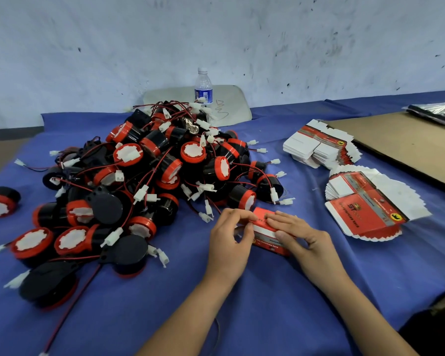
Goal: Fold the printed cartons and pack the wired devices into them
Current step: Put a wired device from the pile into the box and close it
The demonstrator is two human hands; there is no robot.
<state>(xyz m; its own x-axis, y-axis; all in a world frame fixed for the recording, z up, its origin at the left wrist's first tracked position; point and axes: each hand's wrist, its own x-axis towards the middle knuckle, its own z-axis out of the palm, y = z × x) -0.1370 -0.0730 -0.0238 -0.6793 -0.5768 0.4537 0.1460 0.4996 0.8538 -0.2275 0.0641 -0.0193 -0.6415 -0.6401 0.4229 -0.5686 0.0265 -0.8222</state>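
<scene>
A red and white printed carton (pixel 267 233) lies on the blue cloth at the middle front. My left hand (pixel 230 236) pinches its left end with thumb and fingertips. My right hand (pixel 297 233) lies over its top and right side, thumb against the front face. A big pile of black and red wired devices (pixel 149 176) with white plugs fills the left and middle of the table, just behind and left of my hands. Two fanned stacks of flat cartons (pixel 365 204) (pixel 319 143) lie to the right.
A water bottle (pixel 204 86) stands behind the pile, in front of a pale chair back (pixel 231 104). A brown cardboard sheet (pixel 409 142) covers the far right, with a shiny bag (pixel 437 113) on it. One stray device (pixel 0 201) sits at the left edge.
</scene>
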